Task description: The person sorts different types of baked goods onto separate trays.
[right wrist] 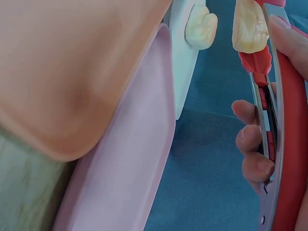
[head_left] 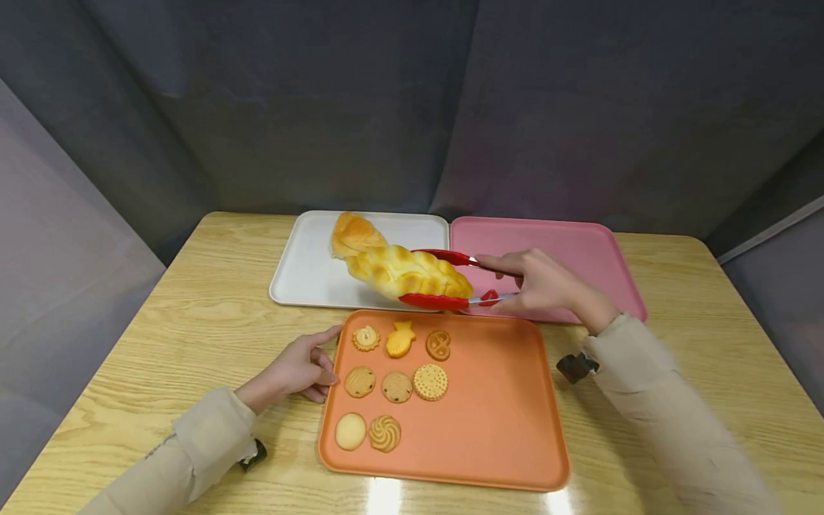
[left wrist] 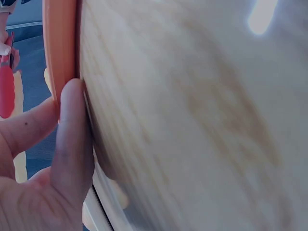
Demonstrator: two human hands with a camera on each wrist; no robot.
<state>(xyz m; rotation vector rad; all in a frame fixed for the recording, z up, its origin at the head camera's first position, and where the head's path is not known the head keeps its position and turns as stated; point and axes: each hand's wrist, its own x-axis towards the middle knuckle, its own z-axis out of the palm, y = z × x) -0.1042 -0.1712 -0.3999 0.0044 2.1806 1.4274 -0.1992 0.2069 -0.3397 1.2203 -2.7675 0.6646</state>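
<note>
My right hand [head_left: 541, 279] grips a pair of red-and-silver tongs [right wrist: 293, 144]. Between the tongs' red tips is a braided bread loaf [head_left: 408, 272], held over the front right of the white tray [head_left: 302, 265] and across its border with the pink tray [head_left: 547, 247]. Behind the loaf, a golden bun [head_left: 355, 232] lies on the white tray, partly covered from sight. My left hand [head_left: 305, 368] touches the left rim of the orange tray [head_left: 483, 415] with extended fingers. The left wrist view shows two fingertips [left wrist: 72, 94] against that rim.
Several cookies sit in rows on the left part of the orange tray, among them a pretzel-shaped one [head_left: 438, 345], a fish-shaped one [head_left: 400, 340] and a swirled one [head_left: 385, 433]. Dark curtains [head_left: 322, 107] stand behind the wooden table [head_left: 161, 343].
</note>
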